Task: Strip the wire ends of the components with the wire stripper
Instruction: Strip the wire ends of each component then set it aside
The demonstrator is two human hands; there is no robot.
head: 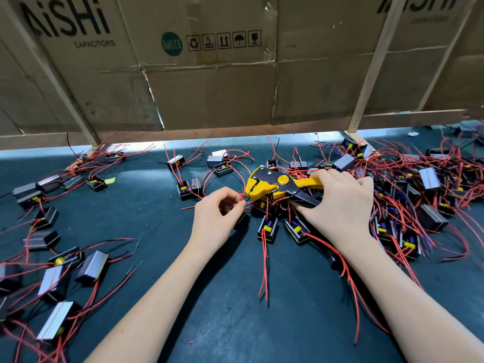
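Note:
A yellow and black wire stripper [272, 183] lies across the middle of the dark table, jaws pointing left. My right hand [340, 203] grips its two handles. My left hand [218, 217] pinches a red wire [242, 199] between thumb and forefinger, with the wire's end at the stripper's jaws. A black component [240, 220] shows partly from under my left hand. Just below the stripper lie more small black box components [267, 227] with red leads trailing toward me.
Several finished-looking black and silver components [90, 265] are spread over the left of the table. A dense heap of components with red wires [419, 195] fills the right. Cardboard boxes [209, 74] on a wooden frame wall off the back.

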